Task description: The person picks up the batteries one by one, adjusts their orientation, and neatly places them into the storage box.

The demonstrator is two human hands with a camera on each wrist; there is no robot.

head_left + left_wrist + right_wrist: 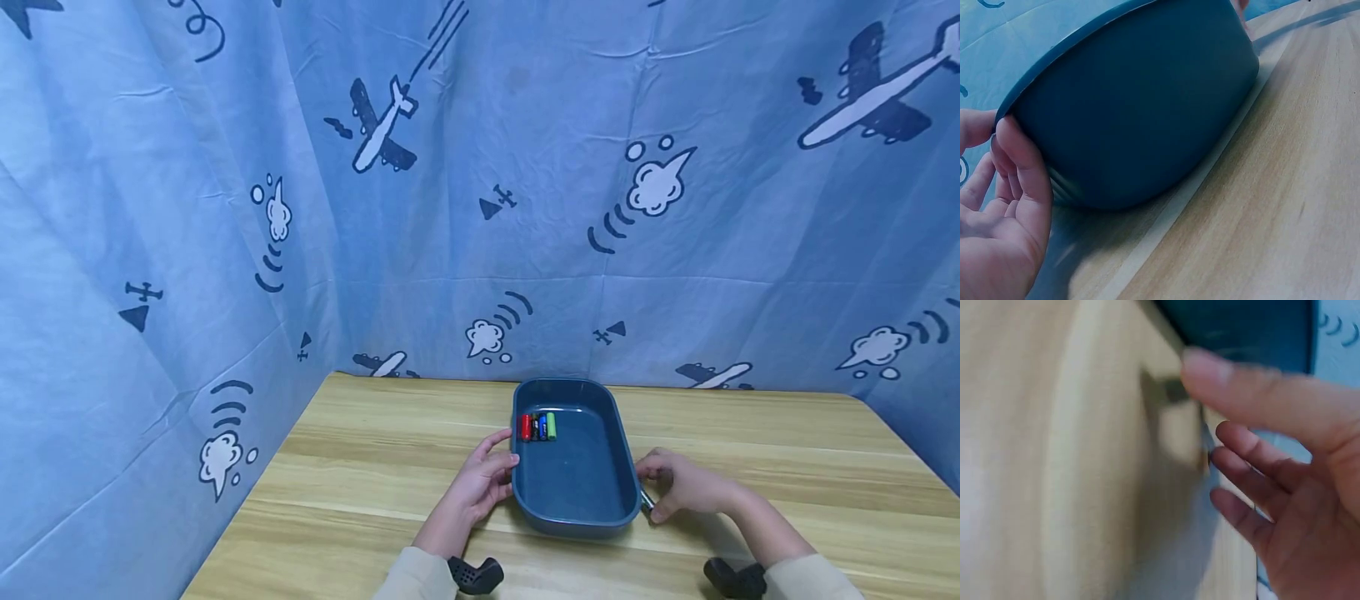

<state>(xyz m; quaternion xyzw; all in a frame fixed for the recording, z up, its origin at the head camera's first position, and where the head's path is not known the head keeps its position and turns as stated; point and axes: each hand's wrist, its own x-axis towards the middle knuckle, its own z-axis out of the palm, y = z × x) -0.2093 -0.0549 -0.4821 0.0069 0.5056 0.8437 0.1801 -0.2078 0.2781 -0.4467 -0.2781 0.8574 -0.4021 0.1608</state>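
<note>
A dark blue rectangular basin (577,527) stands on the wooden table. Inside it, near the left wall, several small batteries (539,427) in red, black, blue and green lie side by side. My left hand (483,477) holds the basin's left rim, with fingers on both sides of the edge in the left wrist view. Just outside the right wall, my right hand (693,483) has its thumb and a finger at a dark, shiny battery (647,501). That battery (1175,390) is blurred in the right wrist view, partly covered by the thumb.
Pale wooden tabletop (360,467) surrounds the basin. A blue curtain (555,208) printed with planes and clouds hangs behind and along the sides. Black wrist devices (477,575) sit at both cuffs.
</note>
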